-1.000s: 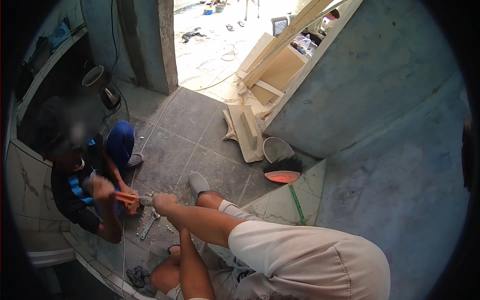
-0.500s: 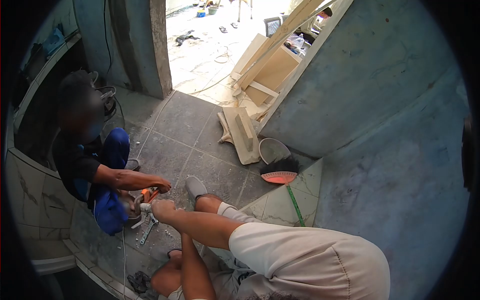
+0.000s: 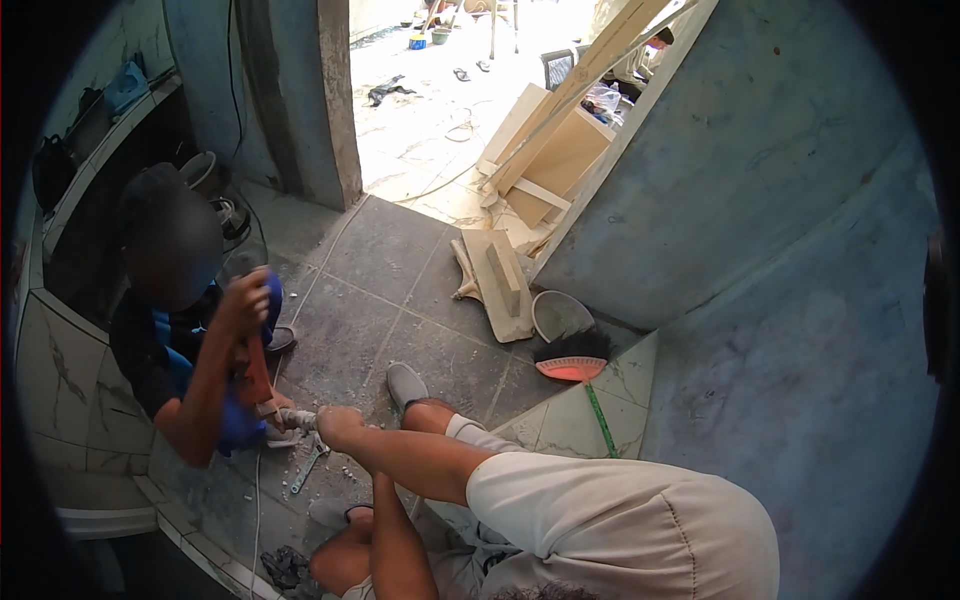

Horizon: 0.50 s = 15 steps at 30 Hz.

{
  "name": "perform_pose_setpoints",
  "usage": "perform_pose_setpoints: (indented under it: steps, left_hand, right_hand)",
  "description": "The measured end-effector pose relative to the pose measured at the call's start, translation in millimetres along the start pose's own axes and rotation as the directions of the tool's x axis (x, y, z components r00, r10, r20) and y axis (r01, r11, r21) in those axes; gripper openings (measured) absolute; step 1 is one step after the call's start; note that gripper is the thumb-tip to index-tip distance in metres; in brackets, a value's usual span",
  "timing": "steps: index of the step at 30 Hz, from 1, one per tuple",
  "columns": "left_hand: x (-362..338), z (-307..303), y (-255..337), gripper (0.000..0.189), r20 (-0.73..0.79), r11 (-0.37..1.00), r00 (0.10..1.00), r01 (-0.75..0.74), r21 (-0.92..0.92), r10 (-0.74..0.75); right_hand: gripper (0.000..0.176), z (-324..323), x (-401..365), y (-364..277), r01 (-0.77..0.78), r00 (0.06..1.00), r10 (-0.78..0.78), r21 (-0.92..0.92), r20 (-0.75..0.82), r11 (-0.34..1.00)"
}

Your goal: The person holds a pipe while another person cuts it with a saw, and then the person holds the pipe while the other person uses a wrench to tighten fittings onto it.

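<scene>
My right hand is closed around the end of a grey-white pipe fitting, held low over the tiled floor. My left forearm reaches up beneath the right one, which hides the left hand. Across from me a crouching co-worker grips an orange pipe wrench by its handle, now raised steeply. The wrench's lower end meets the fitting's far side, blurred by motion. An adjustable spanner lies on the floor just below the fitting, among small white crumbs.
A green-handled broom rests by the right wall beside a round basin and a wooden plastering float. Boards lean in the doorway. A cable runs along the floor near a crumpled black bag.
The co-worker's hand has swung the wrench handle from low on the right to up and left. My right hand still grips the fitting. The whole view has shifted slightly.
</scene>
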<state>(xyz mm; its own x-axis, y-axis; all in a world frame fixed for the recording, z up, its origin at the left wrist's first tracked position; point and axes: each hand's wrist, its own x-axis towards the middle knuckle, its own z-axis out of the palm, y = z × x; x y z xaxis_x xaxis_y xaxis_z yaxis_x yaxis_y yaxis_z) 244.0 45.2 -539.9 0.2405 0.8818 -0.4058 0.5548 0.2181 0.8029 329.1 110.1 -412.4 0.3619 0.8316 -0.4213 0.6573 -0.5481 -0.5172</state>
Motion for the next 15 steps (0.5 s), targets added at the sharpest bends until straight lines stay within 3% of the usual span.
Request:
perform_pose_setpoints:
  steps: [9,15]
  left_hand:
    - [2,-2,-2,0.064,-0.01,1.0,1.0,-0.004,-0.009,0.004]
    - [0,1,-8,0.065,-0.019,1.0,1.0,0.011,-0.025,-0.012]
  right_hand:
    - [0.019,4,-4,-12,0.089,0.994,-0.092,-0.036,-0.066,0.995]
    - [0.017,6,-4,-8,0.081,0.996,-0.082,-0.082,-0.017,0.993]
